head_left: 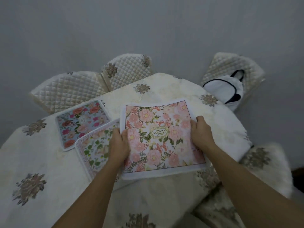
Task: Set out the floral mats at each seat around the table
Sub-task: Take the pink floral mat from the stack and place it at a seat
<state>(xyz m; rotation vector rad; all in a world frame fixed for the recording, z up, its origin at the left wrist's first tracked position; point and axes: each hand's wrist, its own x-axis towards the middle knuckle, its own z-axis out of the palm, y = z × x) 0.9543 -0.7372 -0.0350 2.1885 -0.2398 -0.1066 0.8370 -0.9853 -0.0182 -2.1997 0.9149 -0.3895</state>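
Observation:
A pink floral mat (pixel 158 137) with an oval emblem at its middle is held over the round table (pixel 49 162). My left hand (pixel 119 143) grips its left edge and my right hand (pixel 201 132) grips its right edge. To the left a white mat with green leaves (pixel 93 148) lies partly under the pink one and under my left hand. A blue mat with red and pink roses (pixel 82 124) lies flat at the table's far left edge.
The table wears a cream cloth with embroidered flowers. Quilted cream chairs (pixel 69 89) (pixel 130 69) stand at the far side. Another chair (pixel 233 69) at the back right holds a white bag with dark trim (pixel 225 89). A furry seat (pixel 266 165) sits at the right.

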